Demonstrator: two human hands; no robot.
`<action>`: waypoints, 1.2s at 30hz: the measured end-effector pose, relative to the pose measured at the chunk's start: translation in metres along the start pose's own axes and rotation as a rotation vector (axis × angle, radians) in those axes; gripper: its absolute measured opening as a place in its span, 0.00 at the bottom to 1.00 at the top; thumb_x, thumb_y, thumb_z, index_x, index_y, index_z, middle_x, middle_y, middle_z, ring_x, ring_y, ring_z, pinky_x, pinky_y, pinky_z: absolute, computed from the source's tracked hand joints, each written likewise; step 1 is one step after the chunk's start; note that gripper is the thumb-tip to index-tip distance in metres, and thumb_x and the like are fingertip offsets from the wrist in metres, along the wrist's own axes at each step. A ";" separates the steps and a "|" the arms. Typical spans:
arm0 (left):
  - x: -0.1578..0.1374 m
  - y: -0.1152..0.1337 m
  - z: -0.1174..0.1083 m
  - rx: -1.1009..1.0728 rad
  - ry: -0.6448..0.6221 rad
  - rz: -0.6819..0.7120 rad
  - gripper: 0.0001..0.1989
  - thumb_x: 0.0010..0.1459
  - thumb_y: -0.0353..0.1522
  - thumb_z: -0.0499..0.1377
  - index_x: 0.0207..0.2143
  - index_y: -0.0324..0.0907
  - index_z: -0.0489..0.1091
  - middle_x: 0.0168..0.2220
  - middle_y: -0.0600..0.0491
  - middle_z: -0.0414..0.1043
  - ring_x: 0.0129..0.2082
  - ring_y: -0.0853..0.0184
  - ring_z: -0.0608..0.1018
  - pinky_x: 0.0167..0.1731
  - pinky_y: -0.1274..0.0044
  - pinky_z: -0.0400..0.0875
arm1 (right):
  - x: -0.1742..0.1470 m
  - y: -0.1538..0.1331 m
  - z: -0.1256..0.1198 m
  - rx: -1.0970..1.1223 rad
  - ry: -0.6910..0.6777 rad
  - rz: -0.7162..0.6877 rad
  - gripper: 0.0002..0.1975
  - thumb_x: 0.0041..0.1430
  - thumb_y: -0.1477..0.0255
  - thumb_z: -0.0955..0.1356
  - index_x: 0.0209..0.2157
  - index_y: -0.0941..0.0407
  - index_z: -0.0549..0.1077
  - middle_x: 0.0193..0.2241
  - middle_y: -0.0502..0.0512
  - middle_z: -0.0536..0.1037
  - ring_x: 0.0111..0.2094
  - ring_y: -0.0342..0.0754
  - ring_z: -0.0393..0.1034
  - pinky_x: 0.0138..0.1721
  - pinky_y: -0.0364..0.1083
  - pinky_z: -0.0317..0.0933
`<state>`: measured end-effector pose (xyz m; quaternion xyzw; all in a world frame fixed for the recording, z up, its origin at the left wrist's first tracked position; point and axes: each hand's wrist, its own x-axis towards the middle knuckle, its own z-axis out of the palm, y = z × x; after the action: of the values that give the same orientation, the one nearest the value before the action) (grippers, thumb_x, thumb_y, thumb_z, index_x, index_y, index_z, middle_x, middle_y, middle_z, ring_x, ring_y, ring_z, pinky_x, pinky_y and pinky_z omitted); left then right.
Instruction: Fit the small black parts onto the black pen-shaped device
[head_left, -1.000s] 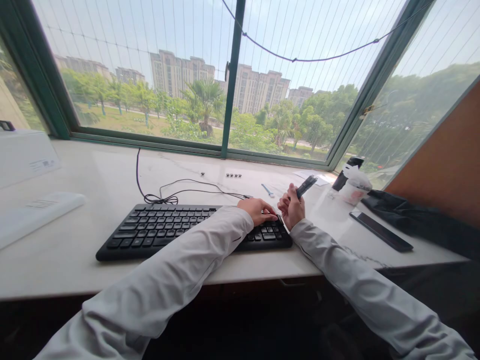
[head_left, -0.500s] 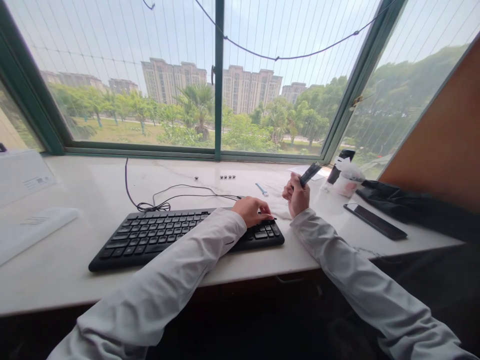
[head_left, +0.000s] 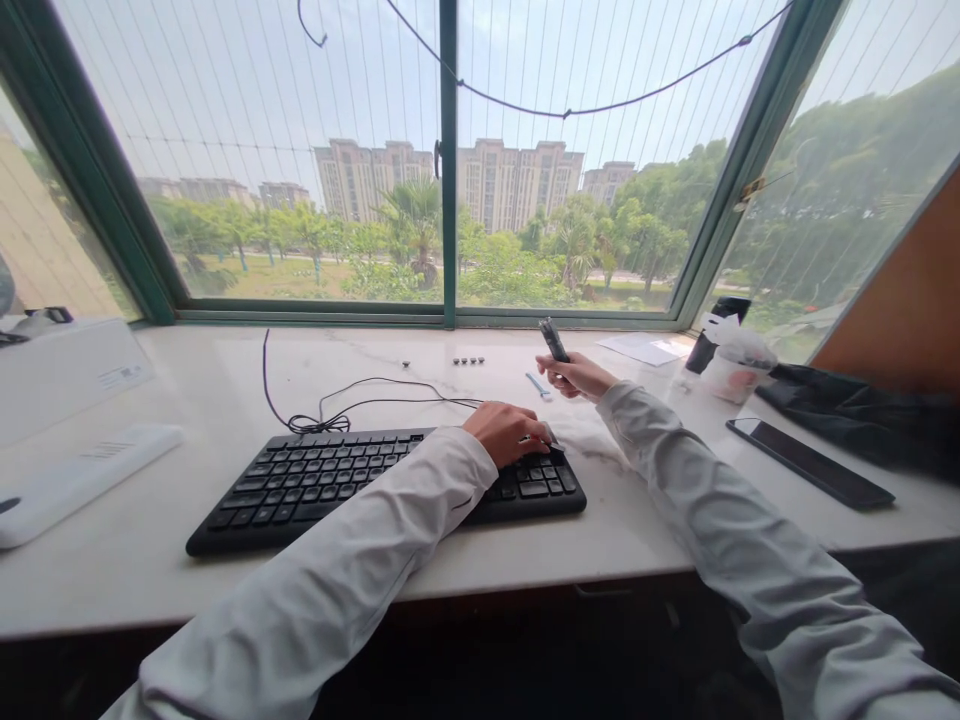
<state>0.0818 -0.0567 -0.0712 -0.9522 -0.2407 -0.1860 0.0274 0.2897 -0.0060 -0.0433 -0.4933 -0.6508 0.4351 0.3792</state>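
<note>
- Black plastic keyboard [head_left: 322, 480], long and low with rounded corners, lies flat on a glossy white counter [head_left: 217, 385] veined faintly grey.
- Thin dark cable [head_left: 319, 424] bunched in loops behind it; farther back, four tiny dark pieces [head_left: 469, 361] in a row.
- Wrinkled grey left sleeve [head_left: 390, 540] crosses the keys; left hand [head_left: 506, 434] palm down over the right end, fingers curled at a small dark piece [head_left: 556, 453], grip on it cannot be told.
- Right hand [head_left: 576, 375] raised above the counter, fingers closed round a slim dark tool [head_left: 553, 340], nearly upright, top leaning left.
</note>
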 end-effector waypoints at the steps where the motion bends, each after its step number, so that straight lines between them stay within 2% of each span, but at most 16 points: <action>1: 0.000 0.000 0.000 0.015 -0.003 0.006 0.11 0.60 0.40 0.53 0.38 0.54 0.75 0.38 0.60 0.76 0.36 0.71 0.77 0.28 0.81 0.62 | 0.000 0.006 0.001 0.025 0.005 0.011 0.21 0.50 0.53 0.69 0.29 0.59 0.68 0.15 0.42 0.54 0.14 0.34 0.42 0.14 0.38 0.35; 5: -0.001 0.002 0.000 0.080 -0.013 0.029 0.13 0.62 0.41 0.50 0.39 0.54 0.75 0.39 0.59 0.76 0.34 0.71 0.77 0.27 0.81 0.60 | -0.003 0.023 0.000 0.038 -0.083 0.061 0.22 0.50 0.53 0.69 0.32 0.60 0.70 0.16 0.43 0.56 0.14 0.34 0.44 0.14 0.39 0.36; 9: 0.000 0.006 0.000 0.068 -0.019 0.021 0.17 0.60 0.47 0.51 0.42 0.53 0.74 0.41 0.58 0.76 0.36 0.69 0.77 0.26 0.81 0.60 | -0.005 0.026 -0.003 0.021 -0.172 0.072 0.24 0.51 0.52 0.68 0.35 0.60 0.72 0.17 0.44 0.57 0.14 0.33 0.43 0.14 0.39 0.36; 11: 0.000 0.007 0.000 0.072 -0.024 0.015 0.16 0.60 0.46 0.52 0.43 0.53 0.74 0.41 0.58 0.76 0.37 0.69 0.77 0.26 0.80 0.61 | -0.004 0.027 -0.004 0.008 -0.178 0.065 0.24 0.51 0.52 0.68 0.35 0.60 0.72 0.18 0.44 0.58 0.15 0.33 0.44 0.13 0.39 0.37; 16: 0.002 0.009 -0.001 0.212 -0.037 0.053 0.13 0.62 0.41 0.51 0.42 0.53 0.73 0.39 0.58 0.76 0.32 0.69 0.78 0.23 0.80 0.60 | -0.003 0.030 -0.001 0.010 -0.190 0.060 0.23 0.50 0.53 0.69 0.35 0.61 0.72 0.18 0.44 0.59 0.15 0.34 0.45 0.13 0.39 0.38; 18: 0.003 0.010 -0.002 0.306 -0.038 0.102 0.12 0.62 0.38 0.51 0.40 0.51 0.73 0.37 0.57 0.76 0.28 0.69 0.77 0.21 0.79 0.58 | -0.003 0.030 0.000 0.030 -0.195 0.066 0.23 0.50 0.53 0.69 0.35 0.61 0.72 0.18 0.44 0.59 0.15 0.34 0.45 0.13 0.39 0.38; 22: 0.005 0.014 0.001 0.458 -0.021 0.223 0.11 0.60 0.26 0.50 0.32 0.42 0.72 0.30 0.54 0.73 0.21 0.71 0.74 0.20 0.79 0.56 | -0.003 0.030 0.002 0.059 -0.203 0.087 0.23 0.49 0.53 0.70 0.35 0.61 0.72 0.18 0.44 0.59 0.15 0.34 0.46 0.14 0.39 0.38; 25: 0.005 0.014 0.000 0.476 0.043 0.252 0.13 0.59 0.24 0.48 0.29 0.40 0.71 0.27 0.53 0.72 0.20 0.72 0.73 0.20 0.79 0.56 | -0.003 0.028 0.005 0.064 -0.209 0.092 0.24 0.49 0.53 0.70 0.36 0.61 0.72 0.18 0.44 0.59 0.15 0.33 0.45 0.14 0.39 0.38; 27: 0.003 0.012 -0.006 0.436 0.100 0.208 0.14 0.61 0.27 0.47 0.31 0.42 0.72 0.28 0.52 0.73 0.21 0.71 0.74 0.22 0.79 0.57 | -0.005 0.026 0.006 0.068 -0.222 0.081 0.24 0.50 0.53 0.70 0.37 0.61 0.73 0.19 0.45 0.62 0.15 0.33 0.44 0.14 0.39 0.37; 30: -0.002 0.003 -0.019 0.350 0.164 0.057 0.16 0.63 0.33 0.46 0.37 0.47 0.74 0.30 0.52 0.76 0.25 0.71 0.75 0.25 0.79 0.59 | -0.010 0.022 0.008 0.071 -0.274 0.051 0.25 0.50 0.54 0.70 0.40 0.61 0.74 0.22 0.48 0.67 0.15 0.32 0.43 0.15 0.40 0.35; 33: -0.008 -0.009 -0.030 0.277 0.177 -0.098 0.17 0.63 0.37 0.47 0.38 0.49 0.76 0.32 0.51 0.77 0.25 0.71 0.74 0.27 0.77 0.61 | -0.015 0.018 0.010 0.053 -0.323 0.008 0.26 0.50 0.56 0.70 0.44 0.60 0.74 0.22 0.48 0.68 0.15 0.32 0.42 0.16 0.40 0.34; 36: -0.011 -0.019 -0.034 0.225 0.170 -0.158 0.16 0.61 0.40 0.50 0.38 0.50 0.77 0.35 0.50 0.78 0.26 0.70 0.74 0.28 0.77 0.62 | -0.017 0.016 0.014 0.003 -0.319 -0.063 0.28 0.47 0.58 0.72 0.48 0.58 0.74 0.22 0.47 0.69 0.15 0.32 0.42 0.16 0.40 0.35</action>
<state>0.0519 -0.0500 -0.0440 -0.9020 -0.3311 -0.2396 0.1394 0.2857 -0.0227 -0.0644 -0.3966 -0.7173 0.4968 0.2852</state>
